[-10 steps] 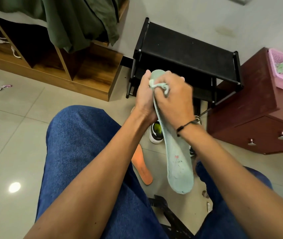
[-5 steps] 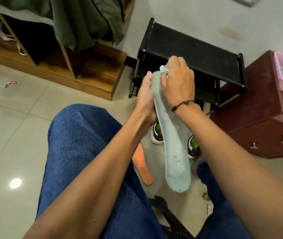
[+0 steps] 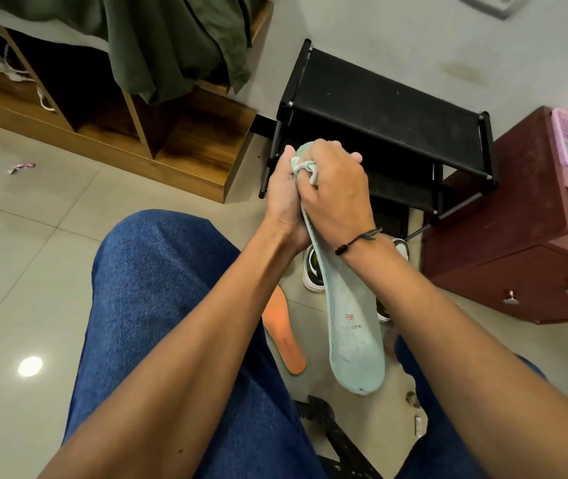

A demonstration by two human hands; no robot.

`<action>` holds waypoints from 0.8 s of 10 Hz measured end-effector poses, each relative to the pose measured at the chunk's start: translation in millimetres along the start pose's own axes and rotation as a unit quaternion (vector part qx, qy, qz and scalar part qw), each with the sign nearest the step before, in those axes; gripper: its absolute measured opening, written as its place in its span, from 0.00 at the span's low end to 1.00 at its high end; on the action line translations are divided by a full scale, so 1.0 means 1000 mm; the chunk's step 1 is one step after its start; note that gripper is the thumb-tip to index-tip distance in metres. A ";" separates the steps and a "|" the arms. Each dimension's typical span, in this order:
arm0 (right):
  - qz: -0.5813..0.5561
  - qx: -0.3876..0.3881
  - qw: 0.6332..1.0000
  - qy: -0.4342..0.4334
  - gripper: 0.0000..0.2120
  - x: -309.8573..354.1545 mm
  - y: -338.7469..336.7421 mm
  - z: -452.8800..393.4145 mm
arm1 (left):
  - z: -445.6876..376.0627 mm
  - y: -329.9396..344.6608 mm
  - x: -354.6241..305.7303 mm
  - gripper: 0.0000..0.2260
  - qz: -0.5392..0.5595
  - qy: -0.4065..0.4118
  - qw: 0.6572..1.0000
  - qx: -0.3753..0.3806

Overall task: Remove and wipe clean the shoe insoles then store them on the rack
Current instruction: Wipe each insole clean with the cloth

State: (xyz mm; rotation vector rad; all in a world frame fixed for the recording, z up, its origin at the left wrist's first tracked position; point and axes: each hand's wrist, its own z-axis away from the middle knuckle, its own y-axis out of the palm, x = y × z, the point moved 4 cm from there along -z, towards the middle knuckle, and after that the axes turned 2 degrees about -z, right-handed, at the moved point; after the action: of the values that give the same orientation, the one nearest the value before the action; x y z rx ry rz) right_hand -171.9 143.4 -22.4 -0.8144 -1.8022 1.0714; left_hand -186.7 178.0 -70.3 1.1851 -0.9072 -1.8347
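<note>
While we sit over our knees, both hands hold the pale insole [image 3: 353, 326] upright.
Our left hand [image 3: 284, 202] grips its top edge; our right hand [image 3: 336, 191] presses a bunched cloth [image 3: 305, 167] against it. An orange insole [image 3: 281, 330] lies on the floor, the black rack [image 3: 386, 115] beyond.

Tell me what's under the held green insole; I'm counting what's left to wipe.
Below the green insole an orange insole lies on the floor, with two white shoes partly covered. Whether they hold insoles is hidden.
</note>
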 end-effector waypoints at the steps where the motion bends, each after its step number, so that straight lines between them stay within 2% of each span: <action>1: 0.021 -0.064 0.995 -0.070 0.05 0.006 -0.012 -0.004 | 0.002 -0.002 -0.005 0.22 -0.027 0.019 0.998 -0.045; 2: 0.084 -0.051 0.993 -0.067 0.04 0.003 -0.012 -0.011 | 0.003 0.000 -0.005 0.20 -0.047 0.032 0.997 -0.050; 4: 0.139 -0.065 0.988 0.007 0.07 -0.018 -0.014 -0.022 | 0.004 0.004 0.002 0.23 -0.057 0.005 0.998 -0.039; 5: 0.108 -0.073 0.989 0.062 0.07 -0.030 -0.021 -0.023 | 0.002 0.005 0.004 0.24 -0.042 0.008 0.998 -0.047; 6: -0.030 -0.138 0.988 0.069 0.06 -0.042 -0.041 -0.019 | -0.003 0.007 -0.003 0.25 -0.008 0.035 0.998 -0.052; 7: -0.081 -0.123 0.989 -0.032 0.07 -0.027 -0.044 -0.005 | -0.009 0.009 -0.008 0.22 0.014 0.066 0.996 -0.050; 8: -0.053 -0.063 0.992 -0.094 0.14 -0.006 -0.025 0.011 | -0.012 0.016 -0.004 0.24 0.031 0.043 0.998 -0.038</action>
State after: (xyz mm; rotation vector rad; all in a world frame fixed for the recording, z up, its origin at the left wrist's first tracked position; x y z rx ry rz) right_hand -181.6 124.1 -5.1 -0.7015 -2.0648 1.0017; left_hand -170.6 172.8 -59.0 1.1677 -0.8098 -1.7392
